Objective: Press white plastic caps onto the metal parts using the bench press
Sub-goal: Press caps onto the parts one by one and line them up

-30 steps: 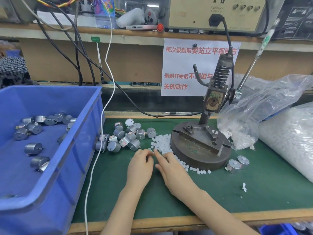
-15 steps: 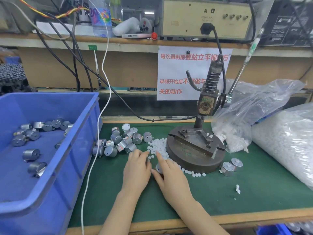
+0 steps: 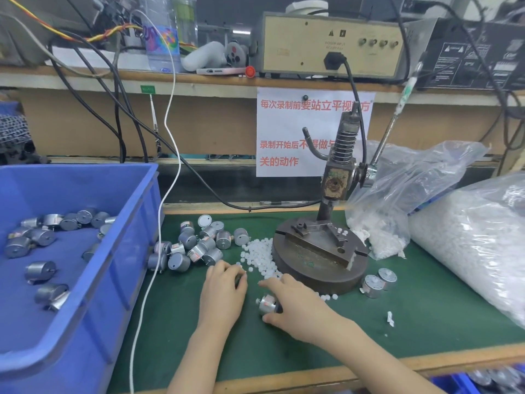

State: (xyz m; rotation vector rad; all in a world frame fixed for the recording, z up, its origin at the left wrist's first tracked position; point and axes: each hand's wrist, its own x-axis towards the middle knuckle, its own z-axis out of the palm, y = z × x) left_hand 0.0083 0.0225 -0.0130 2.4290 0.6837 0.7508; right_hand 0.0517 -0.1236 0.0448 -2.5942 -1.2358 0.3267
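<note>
Front of the green bench mat, head view: both forearms come in from the bottom edge, palms down. Right hand grips a small silver cylindrical metal part lying on its side on the mat, thumb on the near side, fingers over the far side. Left hand sits just beside it, not touching. Its fingers curl down at the near edge of the loose pile of small white plastic caps; can't tell if it's pinching anything. Held part is just in front of the dark round-based iron bench press, not on it. Heap of bare silver parts lies left of the caps, two more silver parts right of the press base.
</note>
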